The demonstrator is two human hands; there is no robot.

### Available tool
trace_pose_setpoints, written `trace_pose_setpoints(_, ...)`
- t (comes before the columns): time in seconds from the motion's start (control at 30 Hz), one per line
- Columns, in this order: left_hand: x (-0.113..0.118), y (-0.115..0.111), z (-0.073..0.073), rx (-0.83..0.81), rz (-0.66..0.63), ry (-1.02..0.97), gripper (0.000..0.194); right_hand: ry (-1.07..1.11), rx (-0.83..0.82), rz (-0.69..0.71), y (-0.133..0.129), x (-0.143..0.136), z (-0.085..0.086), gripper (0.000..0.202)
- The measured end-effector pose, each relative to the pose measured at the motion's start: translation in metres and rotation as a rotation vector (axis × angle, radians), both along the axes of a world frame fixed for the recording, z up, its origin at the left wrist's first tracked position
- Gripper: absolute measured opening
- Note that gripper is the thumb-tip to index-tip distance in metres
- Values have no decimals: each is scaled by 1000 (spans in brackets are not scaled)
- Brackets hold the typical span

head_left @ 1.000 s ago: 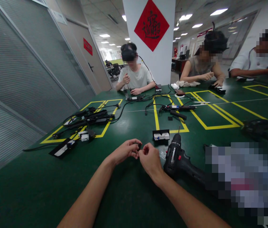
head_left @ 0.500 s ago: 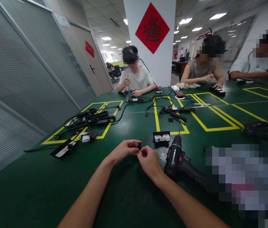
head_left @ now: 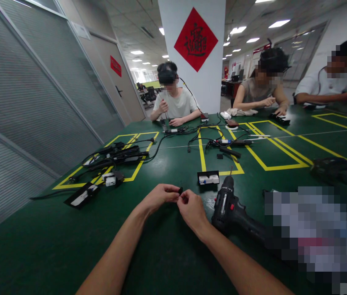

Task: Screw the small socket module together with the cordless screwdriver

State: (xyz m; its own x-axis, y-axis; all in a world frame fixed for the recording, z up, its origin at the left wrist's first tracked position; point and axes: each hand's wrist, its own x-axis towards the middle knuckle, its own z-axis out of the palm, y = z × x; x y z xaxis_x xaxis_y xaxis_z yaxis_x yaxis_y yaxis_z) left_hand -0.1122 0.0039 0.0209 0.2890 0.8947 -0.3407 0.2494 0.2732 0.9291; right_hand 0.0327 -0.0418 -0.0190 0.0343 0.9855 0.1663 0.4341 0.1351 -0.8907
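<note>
One small black piece (head_left: 180, 191) between my hands, pinched by my left hand (head_left: 160, 196); my right hand (head_left: 192, 208), fingers bunched close beside it, hides whether it grips anything. One power drill (head_left: 225, 203) just right of that hand. Risks: so slight a pinch could drop the piece; a careless outward sweep could knock the drill

A red diamond-shaped poster (head_left: 196, 39) on the white pillar (head_left: 205, 92) carries large black brush calligraphy, its strokes fused into a single block that reads as the Chinese phrase 招財進寶. The smaller red sign (head_left: 116, 66) on the grey door (head_left: 127, 96) bears darker marks too blurred to make out, and the ring of pale markings around the collar of the black cordless drill (head_left: 225, 203) on the green counter (head_left: 161, 254) is likewise too small to read.
</note>
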Motion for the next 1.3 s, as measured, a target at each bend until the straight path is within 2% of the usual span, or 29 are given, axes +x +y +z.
trace_pose_setpoints(0.13, -3, 2, 0, -38, 56, -14, 35, -43, 14, -54, 1, 2, 1, 14)
trace_pose_setpoints(0.23, -15, 7, -1, -17, 89, 2, 36, -124, 29, -171, 0, 4, 4, 18)
trace_pose_setpoints(0.33, -29, 13, -3, 16, 136, 70, 39, -248, 45, -220, -2, 3, 4, 23)
trace_pose_setpoints(0.47, -39, 18, -4, 44, 143, 156, 40, -426, 49, -210, 2, -4, 3, 21)
trace_pose_setpoints(0.6, -44, 20, -3, 39, 176, 241, 41, -582, 32, -155, 19, -14, 5, 15)
trace_pose_setpoints(0.83, -61, 25, -6, -5, 206, 256, 40, -735, 25, -125, 36, -33, 7, 11)
trace_pose_setpoints(1.03, -71, 24, -8, -65, 200, 215, 48, -637, 78, -54, 35, -39, 2, 11)
trace_pose_setpoints(1.3, -58, 17, -4, -97, 46, 111, 51, -184, 131, 80, 46, -47, -8, 15)
